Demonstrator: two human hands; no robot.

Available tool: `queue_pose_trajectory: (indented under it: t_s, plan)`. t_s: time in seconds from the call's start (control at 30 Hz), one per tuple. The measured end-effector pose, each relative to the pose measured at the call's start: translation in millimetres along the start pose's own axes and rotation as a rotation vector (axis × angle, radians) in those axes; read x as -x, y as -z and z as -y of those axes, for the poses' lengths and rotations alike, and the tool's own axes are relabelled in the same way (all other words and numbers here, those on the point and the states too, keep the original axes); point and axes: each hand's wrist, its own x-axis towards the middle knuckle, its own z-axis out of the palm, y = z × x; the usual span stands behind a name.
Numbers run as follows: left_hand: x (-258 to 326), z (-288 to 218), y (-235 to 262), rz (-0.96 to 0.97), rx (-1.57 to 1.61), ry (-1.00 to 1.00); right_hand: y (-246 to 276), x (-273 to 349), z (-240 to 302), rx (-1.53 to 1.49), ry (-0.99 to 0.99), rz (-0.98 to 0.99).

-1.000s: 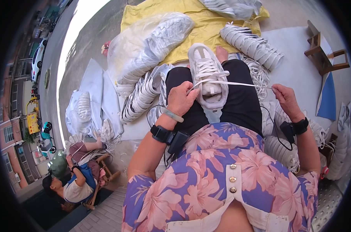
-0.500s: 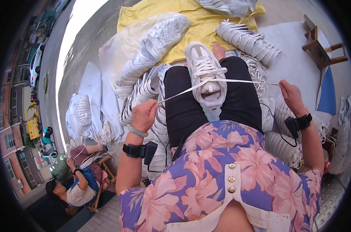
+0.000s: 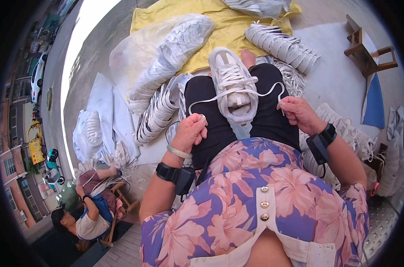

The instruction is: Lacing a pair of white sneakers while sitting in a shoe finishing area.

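Moved since earlier frame: left hand [image 3: 191, 132] and right hand [image 3: 298, 114], inward toward sneaker [image 3: 239, 99]; white shoelace [image 3: 232, 76], taut then, now slack | Left fingers: closed, pinching lace at one side | Right fingers: closed, pinching lace at opposite side | Sneaker location: between black-trousered thighs [image 3: 201, 100], opening toward the wearer, toe pointing away
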Motion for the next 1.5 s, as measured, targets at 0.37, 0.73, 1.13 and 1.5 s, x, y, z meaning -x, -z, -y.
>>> queue_pose_trajectory:
  t_s: [0.37, 0.73, 1.13, 1.5]
  plan:
    - [-50.4, -32.9, -82.9, 0.099, -0.351, 0.011, -47.9, -31.9, -2.5, 0.132, -0.031, 0.002]
    - [-53.2, -23.5, -88.8, 0.096, -0.160, -0.073, -51.5, -44.5, -14.7, -0.406, -0.059, -0.143]
    - [-58.5, -30.1, -97.7, 0.146, -0.155, -0.114, -55.1, -54.7, -14.8, -0.408, 0.196, -0.226]
    - [-62.6, -31.9, -100.9, 0.110, -0.236, -0.096, -63.7, -70.8, -4.8, -0.255, 0.422, -0.255]
